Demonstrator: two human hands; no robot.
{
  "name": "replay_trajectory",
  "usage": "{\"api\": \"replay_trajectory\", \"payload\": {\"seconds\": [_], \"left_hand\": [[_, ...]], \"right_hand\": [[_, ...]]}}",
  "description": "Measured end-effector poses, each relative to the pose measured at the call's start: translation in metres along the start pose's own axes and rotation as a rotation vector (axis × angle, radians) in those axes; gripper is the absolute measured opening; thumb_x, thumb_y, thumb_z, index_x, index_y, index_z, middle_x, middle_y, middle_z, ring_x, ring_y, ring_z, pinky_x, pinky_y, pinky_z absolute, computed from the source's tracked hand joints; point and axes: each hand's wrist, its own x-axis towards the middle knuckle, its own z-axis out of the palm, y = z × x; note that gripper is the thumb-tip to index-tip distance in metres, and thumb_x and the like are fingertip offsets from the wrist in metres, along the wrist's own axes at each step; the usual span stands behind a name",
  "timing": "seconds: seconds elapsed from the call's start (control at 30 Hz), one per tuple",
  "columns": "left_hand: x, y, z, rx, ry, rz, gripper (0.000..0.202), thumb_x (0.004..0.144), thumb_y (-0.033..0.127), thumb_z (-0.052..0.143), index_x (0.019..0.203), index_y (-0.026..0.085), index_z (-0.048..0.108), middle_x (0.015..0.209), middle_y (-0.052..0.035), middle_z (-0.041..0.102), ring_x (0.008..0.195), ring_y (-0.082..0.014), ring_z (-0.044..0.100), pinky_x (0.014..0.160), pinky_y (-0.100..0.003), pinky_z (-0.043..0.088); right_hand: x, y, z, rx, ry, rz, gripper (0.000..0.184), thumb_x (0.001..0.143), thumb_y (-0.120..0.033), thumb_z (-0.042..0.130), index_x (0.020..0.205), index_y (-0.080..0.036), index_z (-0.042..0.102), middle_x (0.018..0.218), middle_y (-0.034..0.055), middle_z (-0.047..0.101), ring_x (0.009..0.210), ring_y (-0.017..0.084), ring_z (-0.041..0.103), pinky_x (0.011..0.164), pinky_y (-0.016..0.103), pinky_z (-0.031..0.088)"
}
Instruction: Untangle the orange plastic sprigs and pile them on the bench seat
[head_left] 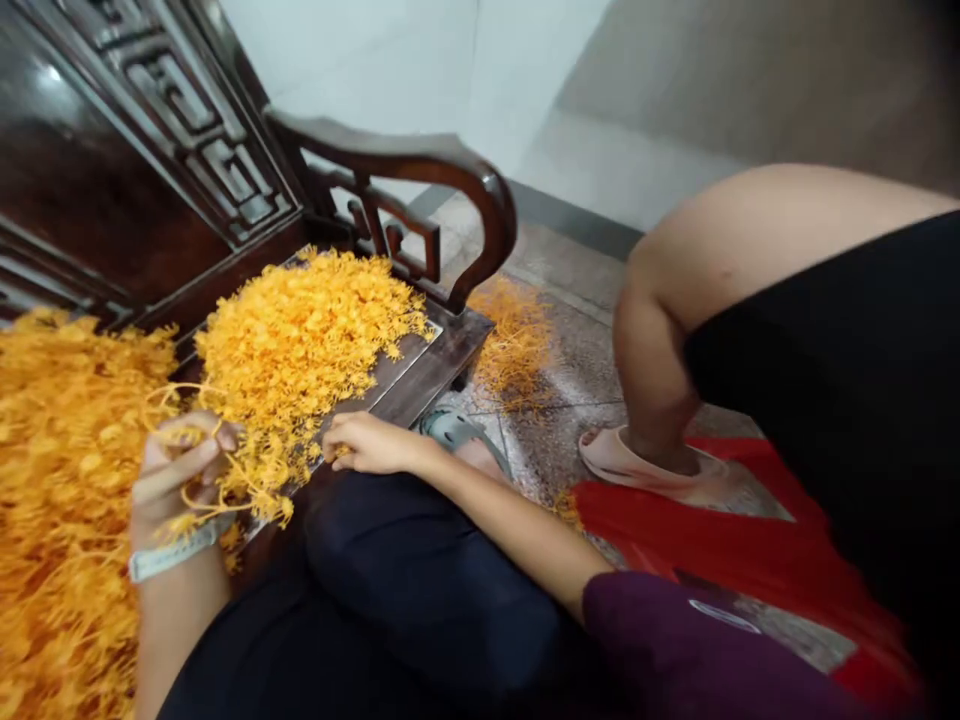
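While gripping a branching yellow-orange strand (255,478) between the bent fingers of the left hand (169,478), beside a loose heap (67,450), resting the right hand (371,445) near the seat edge (431,365), curled and apparently closed on a yellow bit (343,452). Probably at the step of plucking heads (283,508) from the strand, so calling for a steady left pinch and a light right-hand pull. Beyond, facing a second heap (300,320) on the dark bench (401,382), then orange stems (517,350) on the floor (592,370).
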Motion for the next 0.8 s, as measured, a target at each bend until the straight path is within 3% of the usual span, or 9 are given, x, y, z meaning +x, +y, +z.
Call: {"api": "replay_trajectory", "payload": {"seconds": [0.13,0.23,0.33,0.43,0.53,0.63,0.7,0.8], "left_hand": [[-0.02,0.052,0.013,0.315,-0.032,0.057,0.033,0.071,0.066,0.064,0.075,0.038,0.081,0.04,0.0029,0.051,0.03,-0.0121,0.031,0.029,-0.021,0.015],[-0.034,0.093,0.03,0.384,-0.042,0.076,0.032,0.074,0.064,0.069,0.078,0.036,0.082,0.039,0.0036,0.048,0.03,-0.0111,0.032,0.028,-0.021,0.017],[-0.036,0.128,0.05,0.396,-0.087,0.068,0.027,0.078,0.054,0.078,0.077,0.027,0.08,0.04,0.0032,0.048,0.032,-0.0091,0.036,0.03,-0.021,0.02],[-0.031,0.161,0.073,0.466,-0.191,0.139,0.034,0.077,0.047,0.088,0.066,0.019,0.073,0.042,0.0025,0.051,0.035,-0.0061,0.037,0.033,-0.021,0.021],[-0.025,0.191,0.103,0.561,-0.122,0.108,0.033,0.082,0.048,0.087,0.078,0.017,0.076,0.054,-0.0005,0.062,0.044,-0.0074,0.048,0.038,-0.02,0.031],[-0.02,0.204,0.134,0.444,0.016,0.191,0.039,0.087,0.057,0.08,0.09,0.018,0.079,0.065,-0.0023,0.068,0.046,-0.0072,0.048,0.04,-0.021,0.033],[-0.019,0.203,0.15,0.349,0.038,0.233,0.042,0.085,0.059,0.081,0.093,0.018,0.081,0.073,-0.0048,0.072,0.05,-0.0077,0.054,0.044,-0.021,0.038],[-0.024,0.191,0.159,0.152,0.048,0.223,0.041,0.085,0.057,0.083,0.1,0.019,0.083,0.083,-0.0074,0.077,0.062,-0.0104,0.064,0.054,-0.022,0.048]], "right_hand": [[0.019,-0.011,-0.001,-0.027,0.119,-0.047,0.028,0.075,-0.002,0.08,0.067,-0.025,0.067,0.08,0.0002,0.063,0.08,0.019,0.059,0.08,0.035,0.051],[0.027,-0.02,-0.002,0.029,0.205,-0.048,0.026,0.073,-0.006,0.086,0.069,-0.024,0.067,0.078,0.0001,0.061,0.084,0.02,0.058,0.086,0.037,0.05],[0.03,-0.03,-0.003,0.165,0.252,-0.024,0.023,0.071,-0.009,0.087,0.07,-0.02,0.067,0.073,-0.0045,0.058,0.084,0.014,0.055,0.088,0.029,0.046],[0.029,-0.051,-0.008,0.327,0.289,-0.029,0.011,0.083,-0.018,0.076,0.075,-0.017,0.068,0.073,-0.0075,0.06,0.08,0.007,0.056,0.082,0.022,0.043],[0.023,-0.088,-0.026,0.474,0.383,-0.047,0.028,0.097,-0.044,0.06,0.088,-0.018,0.065,0.076,-0.0045,0.064,0.071,0.008,0.058,0.069,0.022,0.045],[0.007,-0.132,-0.05,0.671,0.421,-0.084,0.056,0.1,-0.072,0.037,0.107,-0.022,0.062,0.083,0.0026,0.07,0.068,0.015,0.063,0.064,0.03,0.051],[-0.008,-0.159,-0.06,0.907,0.354,-0.125,0.07,0.093,-0.085,0.035,0.116,-0.025,0.063,0.095,0.007,0.075,0.077,0.021,0.069,0.065,0.034,0.055],[-0.027,-0.186,-0.061,1.077,0.275,-0.178,0.08,0.082,-0.094,0.041,0.119,-0.028,0.066,0.119,0.01,0.076,0.094,0.026,0.072,0.072,0.04,0.059]]}}
